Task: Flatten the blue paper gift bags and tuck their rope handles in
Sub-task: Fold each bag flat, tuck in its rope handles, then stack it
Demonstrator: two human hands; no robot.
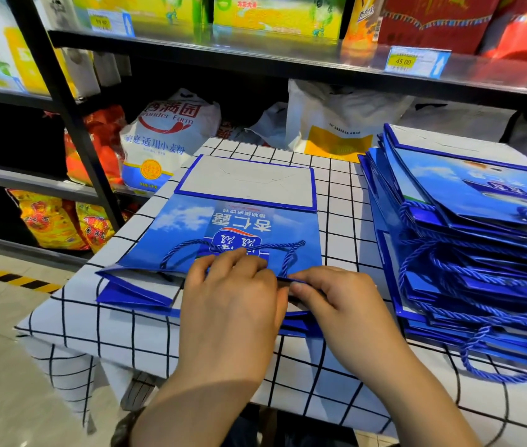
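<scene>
Black metal shelving (62,101) is standing beyond both hands, its boards carrying glossy food sacks and boxes. White cloth with a thin black grid (336,195) is lying smooth under the hands and draping off the table edge towards the person. Just to the right of the right hand, a tall slumping stack of flattened blue bags (468,201) is resting on the cloth, its twisted rope loops spilling out at the near side. Directly under and ahead of the hands, one glossy blue paper bag (191,227) is lying flat, its grey rectangular base panel folded up at the far end and its mouth gaping slightly at the near end. The left hand (229,301) is curling its fingers over the bag's upper rim and gripping it. The right hand (336,295) is pinching the same rim between thumb and fingers, touching the left hand. A blue twisted rope handle (288,245) is arching across the printed face just beyond the left fingertips.
</scene>
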